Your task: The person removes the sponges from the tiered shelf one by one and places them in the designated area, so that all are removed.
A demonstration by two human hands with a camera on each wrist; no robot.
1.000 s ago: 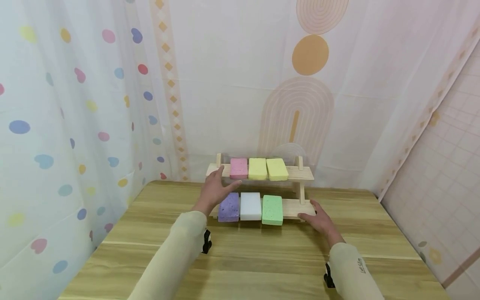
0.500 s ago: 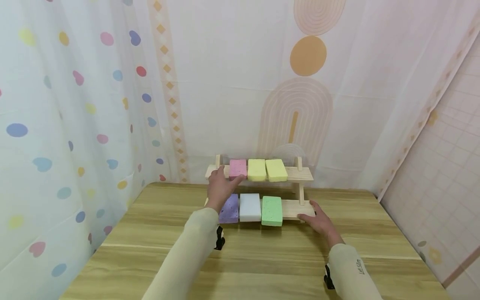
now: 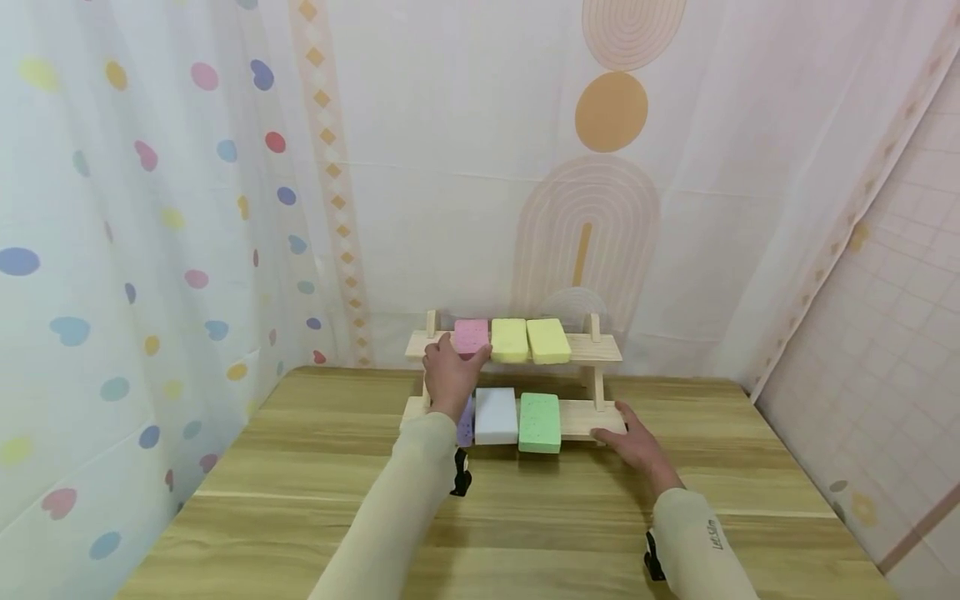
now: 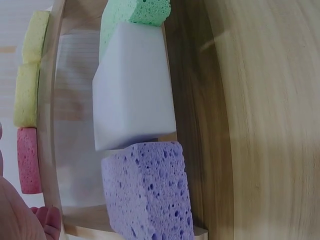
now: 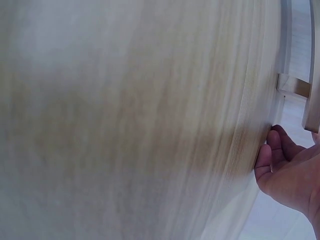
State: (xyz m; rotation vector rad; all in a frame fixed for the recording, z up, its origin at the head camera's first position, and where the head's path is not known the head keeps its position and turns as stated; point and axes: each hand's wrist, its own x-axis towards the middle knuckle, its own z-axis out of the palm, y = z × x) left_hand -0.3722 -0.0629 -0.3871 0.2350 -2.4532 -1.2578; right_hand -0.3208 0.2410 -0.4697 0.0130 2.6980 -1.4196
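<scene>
My left hand is at the left part of the upper board, its thumb and fingers spread around the front of a pink sponge. In the left wrist view its fingertips lie just beyond the pink sponge's end, by the board edge. Two yellow sponges sit right of the pink one. On the lower board a purple sponge, partly hidden by my left arm in the head view, lies beside a white sponge and a green sponge. My right hand grips the right end of the two-tier wooden rack.
The rack stands toward the back of a wood-grain table. Patterned curtains hang close behind it and along both sides. Bare board shows right of the green sponge and right of the yellow ones.
My left hand has moved right along the upper board, from its left end to the front of the pink sponge. The right hand keeps its hold, and the sponges stay put.
</scene>
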